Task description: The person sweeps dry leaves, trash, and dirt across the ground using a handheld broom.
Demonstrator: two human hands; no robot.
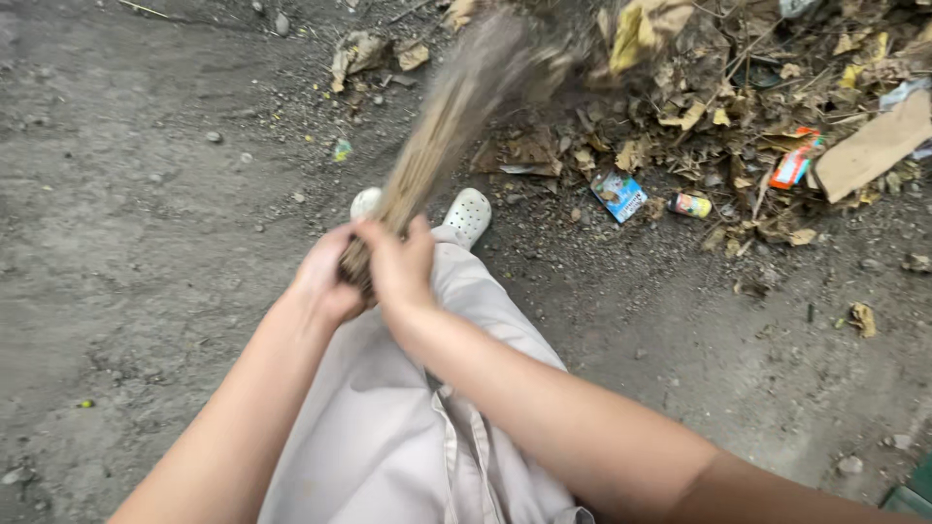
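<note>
Both of my hands grip the butt end of a bundled stick broom (442,136). My left hand (322,277) wraps it from the left and my right hand (400,264) clasps it from the right, just above my beige trousers. The broom's bristles reach up and away, blurred, with the tips at the edge of a heap of dry leaves and litter (718,107). My white perforated clogs (469,213) show under the broom on the grey dirt ground (146,223).
The litter heap at the top right holds dry leaves, a piece of cardboard (874,146), a blue wrapper (619,196), an orange wrapper (794,163) and a small can (690,205). Loose leaves (361,53) and small stones lie at the top. A green object (911,495) sits at the bottom right corner.
</note>
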